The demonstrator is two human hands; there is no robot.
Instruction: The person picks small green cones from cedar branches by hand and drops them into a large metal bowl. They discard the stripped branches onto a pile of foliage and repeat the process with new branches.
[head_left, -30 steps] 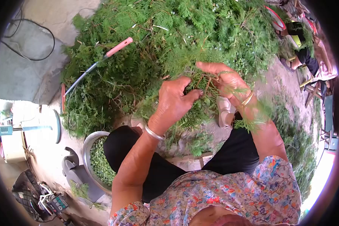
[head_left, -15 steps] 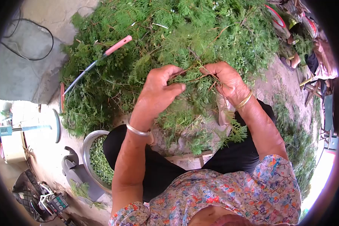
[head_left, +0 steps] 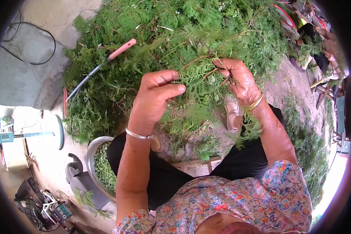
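Observation:
In the head view my right hand [head_left: 240, 80] is closed round thin brown stems of a green conifer sprig [head_left: 204, 80]. More of its leafy fronds [head_left: 251, 128] hang below the right wrist, beside the gold bangle [head_left: 254, 102]. My left hand [head_left: 154, 93], with a silver bangle [head_left: 138, 134] on its wrist, is at the sprig's left edge. Its thumb and fingers are parted, with the fingertips close to the leaves. Behind both hands spreads a large heap of cut conifer branches [head_left: 152, 19].
A metal basin [head_left: 90, 156] of small green cones or berries stands by my left knee. Across the heap's left side lies a pink-handled metal tool [head_left: 122, 49]. A grey dustpan-like object [head_left: 80, 177] is beside the basin. Another person [head_left: 333, 54] shows at the right edge.
My left hand has moved left and slightly down, away from the right hand. My right hand has shifted slightly right with the sprig, and the hanging fronds have swung.

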